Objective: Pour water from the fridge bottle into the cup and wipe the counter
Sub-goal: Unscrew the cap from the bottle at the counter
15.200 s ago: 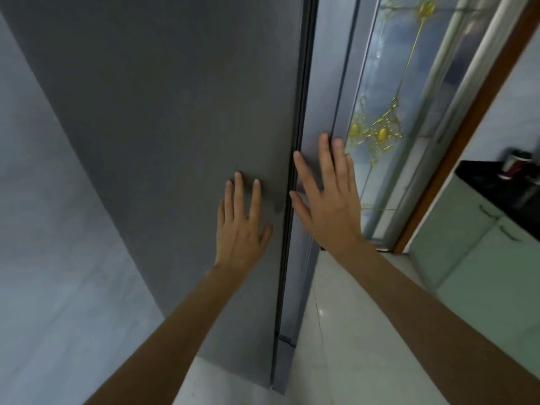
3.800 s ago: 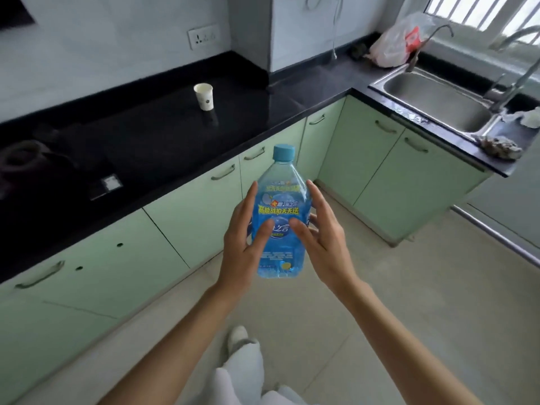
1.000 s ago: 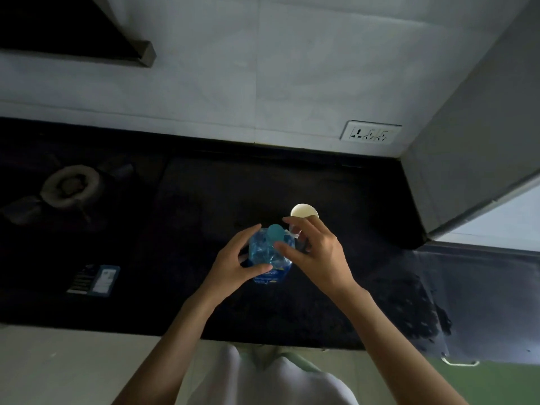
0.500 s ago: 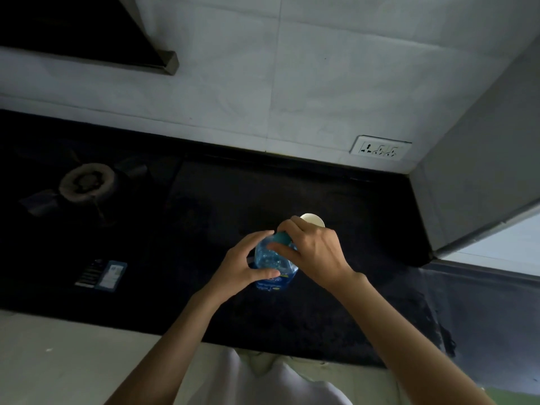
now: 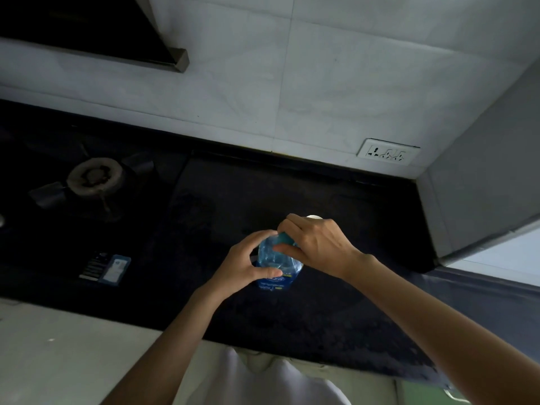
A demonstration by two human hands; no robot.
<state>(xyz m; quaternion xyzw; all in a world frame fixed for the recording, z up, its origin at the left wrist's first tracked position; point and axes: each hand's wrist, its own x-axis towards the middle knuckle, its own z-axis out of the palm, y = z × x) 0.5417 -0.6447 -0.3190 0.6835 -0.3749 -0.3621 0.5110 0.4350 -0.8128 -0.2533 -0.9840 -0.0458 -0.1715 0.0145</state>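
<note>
A clear blue water bottle [image 5: 276, 268] with a blue label stands upright on the black counter [image 5: 306, 323], seen from above. My left hand [image 5: 245, 266] wraps around its body from the left. My right hand [image 5: 314, 244] is closed over the teal bottle cap [image 5: 284, 237], fingers pinching it. Just behind my right hand only a sliver of the white paper cup's rim [image 5: 314, 217] shows; the rest of the cup is hidden.
A gas burner [image 5: 95, 176] sits on the stove at the left, with a small blue card [image 5: 114, 268] lying near the counter's front edge. A wall socket [image 5: 387, 154] is at the back right. A grey cabinet side [image 5: 482, 171] closes off the right.
My right hand has settled more fully over the bottle cap and now covers nearly all of the cup. The view has shifted slightly; the bottle stays upright on the counter.
</note>
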